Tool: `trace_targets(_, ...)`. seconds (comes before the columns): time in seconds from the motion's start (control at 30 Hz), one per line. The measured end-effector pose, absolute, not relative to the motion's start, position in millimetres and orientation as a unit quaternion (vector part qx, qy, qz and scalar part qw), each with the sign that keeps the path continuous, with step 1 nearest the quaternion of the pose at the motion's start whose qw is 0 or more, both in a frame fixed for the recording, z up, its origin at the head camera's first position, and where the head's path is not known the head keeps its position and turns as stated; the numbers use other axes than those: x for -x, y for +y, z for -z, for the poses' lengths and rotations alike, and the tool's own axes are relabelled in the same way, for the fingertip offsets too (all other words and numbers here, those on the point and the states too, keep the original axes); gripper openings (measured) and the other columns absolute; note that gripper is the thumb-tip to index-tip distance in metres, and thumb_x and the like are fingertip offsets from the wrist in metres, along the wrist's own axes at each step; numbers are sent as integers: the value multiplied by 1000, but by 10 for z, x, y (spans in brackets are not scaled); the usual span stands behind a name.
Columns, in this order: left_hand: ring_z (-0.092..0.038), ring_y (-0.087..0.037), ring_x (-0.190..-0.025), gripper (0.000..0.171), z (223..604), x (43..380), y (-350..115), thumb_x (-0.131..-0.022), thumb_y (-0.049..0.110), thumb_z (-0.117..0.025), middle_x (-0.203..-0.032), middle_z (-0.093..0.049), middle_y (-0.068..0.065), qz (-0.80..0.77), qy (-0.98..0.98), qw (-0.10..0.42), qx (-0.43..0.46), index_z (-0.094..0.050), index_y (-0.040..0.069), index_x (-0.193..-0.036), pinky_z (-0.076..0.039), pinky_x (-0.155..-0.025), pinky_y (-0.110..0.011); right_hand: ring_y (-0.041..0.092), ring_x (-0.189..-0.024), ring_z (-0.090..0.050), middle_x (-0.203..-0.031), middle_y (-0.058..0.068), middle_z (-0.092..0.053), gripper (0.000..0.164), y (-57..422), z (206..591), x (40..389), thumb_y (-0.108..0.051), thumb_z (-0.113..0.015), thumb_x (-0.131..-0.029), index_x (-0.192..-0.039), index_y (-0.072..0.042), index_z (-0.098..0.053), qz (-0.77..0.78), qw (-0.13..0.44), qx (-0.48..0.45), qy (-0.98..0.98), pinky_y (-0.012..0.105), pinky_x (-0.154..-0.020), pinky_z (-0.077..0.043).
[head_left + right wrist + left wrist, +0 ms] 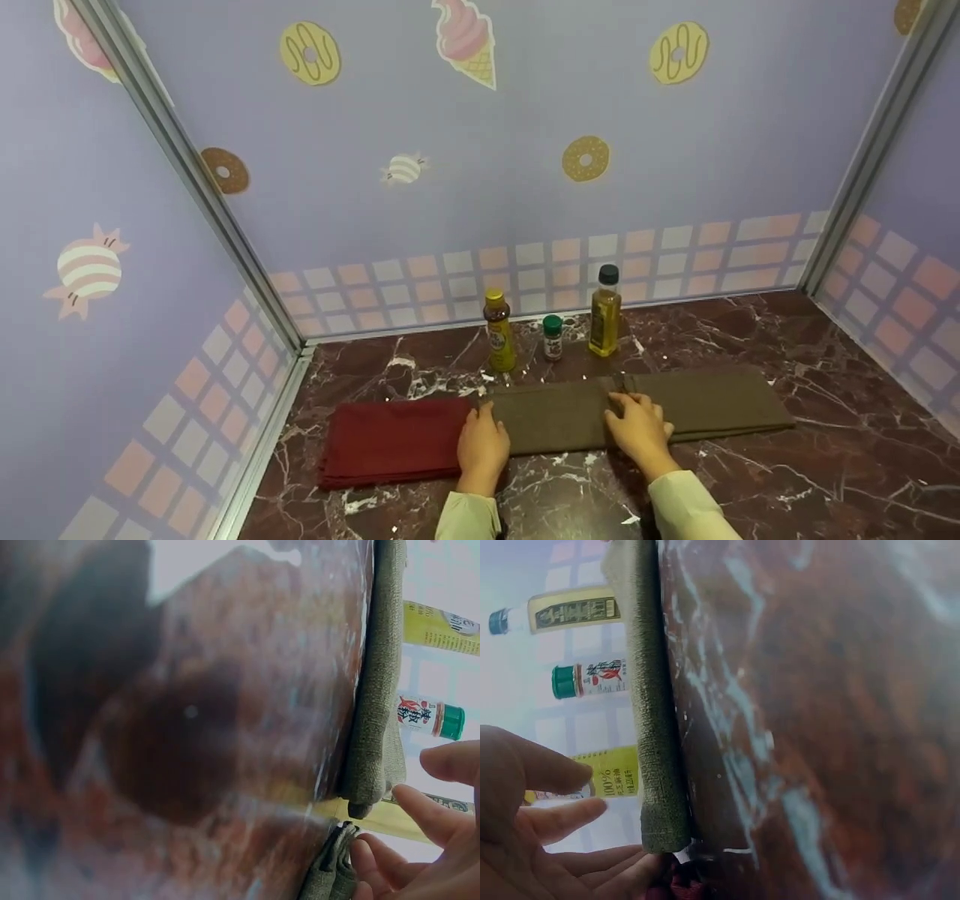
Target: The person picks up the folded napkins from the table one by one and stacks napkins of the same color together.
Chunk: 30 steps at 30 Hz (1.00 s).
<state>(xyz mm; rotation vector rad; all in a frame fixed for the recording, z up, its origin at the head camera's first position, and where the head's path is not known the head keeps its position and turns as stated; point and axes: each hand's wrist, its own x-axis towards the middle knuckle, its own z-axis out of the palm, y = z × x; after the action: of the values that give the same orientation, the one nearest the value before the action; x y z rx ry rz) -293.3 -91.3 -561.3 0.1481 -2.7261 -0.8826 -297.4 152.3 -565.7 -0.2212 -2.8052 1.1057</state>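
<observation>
A folded olive-green cloth [555, 416] lies flat in the middle of a row of folded cloths. At its left end my left hand [484, 446] rests, fingers loosely extended, beside a folded dark red cloth [397, 442]. My right hand [641, 435] touches the other end, over the narrow gap to a second folded olive-green cloth [720, 405]. In the right wrist view, the fingers [431, 817] spread around that gap, where both cloth ends show. The left wrist view has the left fingers [566, 821] at the middle cloth's corner, with a bit of red cloth below.
Behind the cloths stand a sesame oil bottle [499, 337] with a yellow cap, a small green-capped seasoning jar [553, 339] and a dark-capped oil bottle [605, 319]. Patterned wall panels [495, 202] close off the back and sides of the dark red marbled table [847, 480].
</observation>
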Motion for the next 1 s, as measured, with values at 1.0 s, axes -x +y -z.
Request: trace_targets(1.0, -55, -40, -95, 34, 5589, 3003, -729, -78, -1, -75, -102, -60, -23, 208, -969, 108, -81, -70, 7, -111, -53, -76, -50, 39, -110, -47, -117, 18, -58, 32, 1477, 5690, 2925, -19, -70, -88, -119, -10, -71, -314, 52, 51, -946, 56, -81, -34)
